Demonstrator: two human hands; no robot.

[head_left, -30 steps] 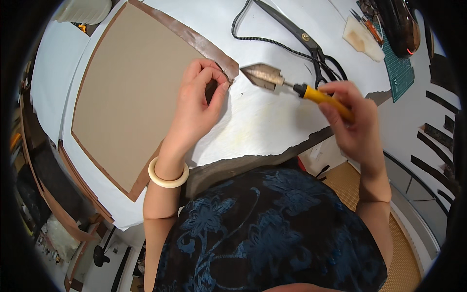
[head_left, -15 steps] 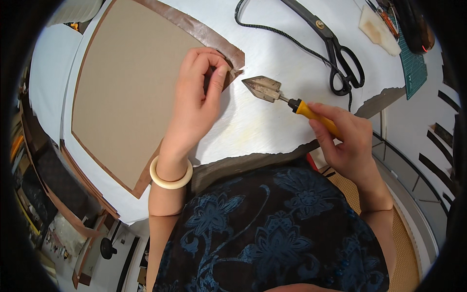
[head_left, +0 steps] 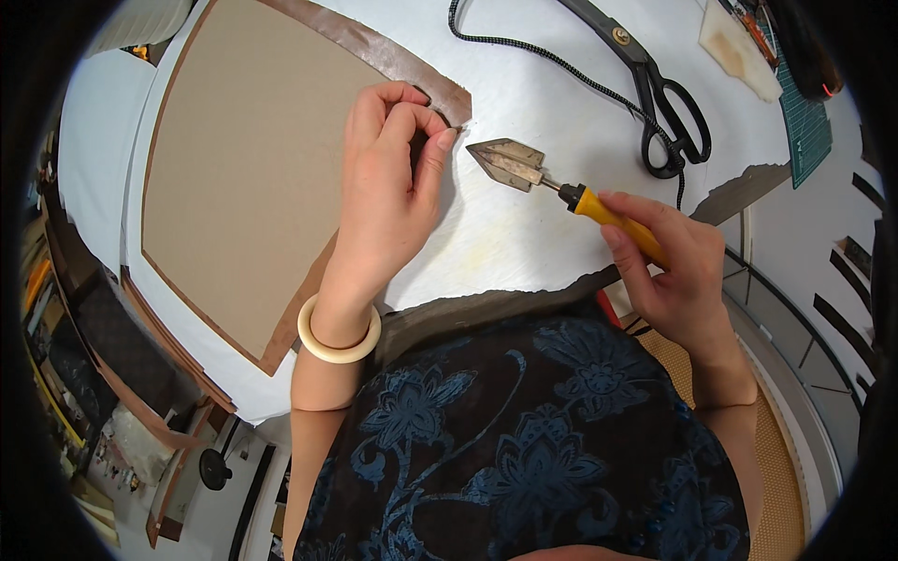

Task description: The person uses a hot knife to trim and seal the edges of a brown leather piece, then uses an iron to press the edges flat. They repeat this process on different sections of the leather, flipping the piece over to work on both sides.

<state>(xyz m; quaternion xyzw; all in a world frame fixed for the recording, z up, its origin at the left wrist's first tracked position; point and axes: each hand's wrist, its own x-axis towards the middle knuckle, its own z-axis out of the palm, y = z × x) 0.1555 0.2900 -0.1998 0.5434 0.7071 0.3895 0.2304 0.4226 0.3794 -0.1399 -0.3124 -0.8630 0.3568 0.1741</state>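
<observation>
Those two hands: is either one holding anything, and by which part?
The right hand holds a pointed metal tool by its yellow handle. The left hand is at a corner of the brown-edged sheet; whether it pinches it cannot be told.

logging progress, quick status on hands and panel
Left hand pinching brown border of beige panel. Right hand gripping yellow-handled pointed tool, tip clear of border. Scissors off right.

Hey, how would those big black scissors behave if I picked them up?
The scissors probably feel stiff and heavy, given their thick build. Their halves may swing around the round pivot. The braided cord crossing them could drag along.
</observation>
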